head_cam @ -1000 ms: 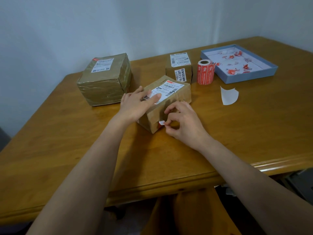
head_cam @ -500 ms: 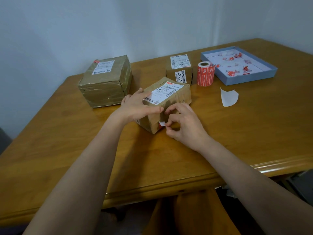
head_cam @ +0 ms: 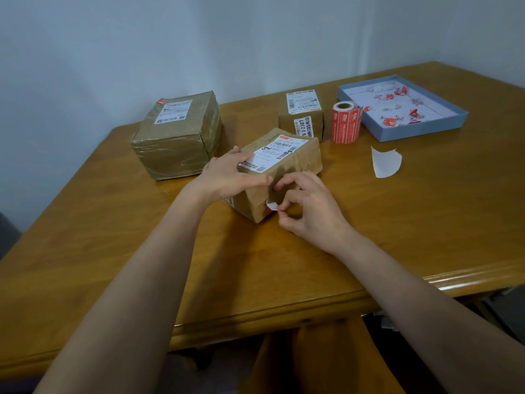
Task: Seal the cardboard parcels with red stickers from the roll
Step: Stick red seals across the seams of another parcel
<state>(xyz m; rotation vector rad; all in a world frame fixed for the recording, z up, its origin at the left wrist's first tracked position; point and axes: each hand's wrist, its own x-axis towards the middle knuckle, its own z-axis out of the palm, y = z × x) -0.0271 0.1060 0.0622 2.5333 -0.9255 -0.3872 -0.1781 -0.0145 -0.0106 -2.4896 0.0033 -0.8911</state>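
While left hand (head_cam: 227, 174) lies flat with straight fingers on the near parcel (head_cam: 279, 172), I read it as bracing the box. Right hand (head_cam: 308, 210) pinches the sticker (head_cam: 272, 206), half-peeled at the lower front corner, red under white. Roll (head_cam: 346, 122) stands upright beyond, just beside a small parcel. Wooden table (head_cam: 397, 223), plain pale wall behind.

A honey-brown wooden desk (head_cam: 426, 223) with a moulded front edge stands against a plain pale bluish wall (head_cam: 199, 38); soft, even light.
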